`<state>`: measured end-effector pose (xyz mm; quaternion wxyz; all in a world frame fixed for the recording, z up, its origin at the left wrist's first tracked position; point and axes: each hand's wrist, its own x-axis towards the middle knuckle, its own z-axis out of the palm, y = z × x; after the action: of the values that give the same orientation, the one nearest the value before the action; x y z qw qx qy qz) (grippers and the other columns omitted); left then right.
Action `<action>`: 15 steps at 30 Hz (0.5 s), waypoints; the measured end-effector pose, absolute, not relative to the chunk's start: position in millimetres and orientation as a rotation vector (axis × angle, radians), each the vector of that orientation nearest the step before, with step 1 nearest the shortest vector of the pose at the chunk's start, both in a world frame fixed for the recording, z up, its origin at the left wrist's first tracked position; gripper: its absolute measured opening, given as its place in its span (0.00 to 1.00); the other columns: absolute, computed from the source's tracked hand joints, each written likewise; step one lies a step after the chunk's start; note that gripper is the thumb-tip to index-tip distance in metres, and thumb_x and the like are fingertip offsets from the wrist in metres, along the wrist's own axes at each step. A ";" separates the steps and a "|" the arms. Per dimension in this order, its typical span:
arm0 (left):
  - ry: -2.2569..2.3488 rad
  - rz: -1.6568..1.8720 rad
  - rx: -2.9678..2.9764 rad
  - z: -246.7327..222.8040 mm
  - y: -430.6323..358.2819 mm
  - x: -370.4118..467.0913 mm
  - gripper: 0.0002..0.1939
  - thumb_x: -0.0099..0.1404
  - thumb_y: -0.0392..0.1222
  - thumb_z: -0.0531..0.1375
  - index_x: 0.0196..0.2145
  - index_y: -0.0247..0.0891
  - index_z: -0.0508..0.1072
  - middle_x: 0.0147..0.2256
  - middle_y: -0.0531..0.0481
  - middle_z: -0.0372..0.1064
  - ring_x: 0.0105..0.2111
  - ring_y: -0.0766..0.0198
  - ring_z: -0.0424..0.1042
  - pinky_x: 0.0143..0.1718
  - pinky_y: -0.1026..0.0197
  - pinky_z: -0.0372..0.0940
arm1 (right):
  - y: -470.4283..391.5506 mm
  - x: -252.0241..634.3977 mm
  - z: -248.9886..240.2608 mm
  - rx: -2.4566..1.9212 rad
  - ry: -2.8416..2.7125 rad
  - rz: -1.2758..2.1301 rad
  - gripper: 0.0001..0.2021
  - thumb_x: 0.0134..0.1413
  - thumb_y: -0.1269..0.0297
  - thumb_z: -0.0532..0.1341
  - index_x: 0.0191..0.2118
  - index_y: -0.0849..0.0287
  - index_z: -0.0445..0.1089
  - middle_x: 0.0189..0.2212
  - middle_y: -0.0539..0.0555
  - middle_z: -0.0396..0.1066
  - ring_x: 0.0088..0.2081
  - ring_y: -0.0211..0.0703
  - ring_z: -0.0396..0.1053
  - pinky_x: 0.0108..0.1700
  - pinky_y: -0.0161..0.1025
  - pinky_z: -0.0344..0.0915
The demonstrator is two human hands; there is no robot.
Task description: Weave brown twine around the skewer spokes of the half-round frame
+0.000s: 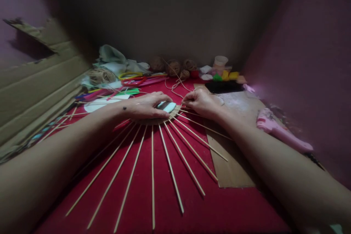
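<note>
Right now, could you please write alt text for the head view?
A person's left hand lies over a woven disc with sticks fanning across a red surface; the right hand, pinched, is beside its edge. Twine balls lie behind.

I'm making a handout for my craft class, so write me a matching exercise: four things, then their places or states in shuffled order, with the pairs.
Things:
1. yarn balls
2. left hand
3. sticks
4. right hand

Places or states:
A. fanned out, mostly over the red surface
B. pinched, by the right edge of the woven disc
C. at the back, near the wall
D. lying over the woven disc

Pairs: 1-C, 2-D, 3-A, 4-B
</note>
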<state>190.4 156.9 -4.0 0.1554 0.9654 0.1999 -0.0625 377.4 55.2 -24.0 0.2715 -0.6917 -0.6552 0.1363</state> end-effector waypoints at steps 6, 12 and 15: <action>0.562 -0.234 2.816 3.0 151.6 190.2 0.31 0.59 0.56 0.55 0.57 0.39 0.62 0.50 0.43 0.63 0.49 0.53 0.62 0.51 0.55 0.57 | 55.7 377.7 -31.2 -1.808 -1.723 0.420 0.08 0.51 0.77 0.60 0.30 0.66 0.77 0.24 0.52 0.75 0.27 0.34 0.67 0.31 0.29 0.59; 0.492 0.054 2.836 21.9 141.1 181.4 0.23 0.62 0.51 0.54 0.52 0.40 0.67 0.48 0.45 0.65 0.47 0.57 0.65 0.48 0.59 0.59 | 57.5 380.4 -36.3 -1.735 -1.691 0.413 0.09 0.51 0.78 0.59 0.33 0.65 0.78 0.28 0.53 0.77 0.30 0.35 0.70 0.34 0.30 0.61; 0.400 0.082 2.845 21.9 132.1 186.4 0.19 0.64 0.49 0.54 0.50 0.41 0.69 0.46 0.46 0.66 0.44 0.60 0.67 0.44 0.62 0.60 | 58.9 383.6 -38.5 -1.714 -1.693 0.417 0.08 0.51 0.76 0.61 0.33 0.65 0.78 0.27 0.53 0.77 0.29 0.35 0.70 0.34 0.30 0.61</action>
<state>186.4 132.1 21.9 0.1333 0.9810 0.1380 0.0283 383.6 58.9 -38.5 0.3412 -0.6589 -0.6509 0.1603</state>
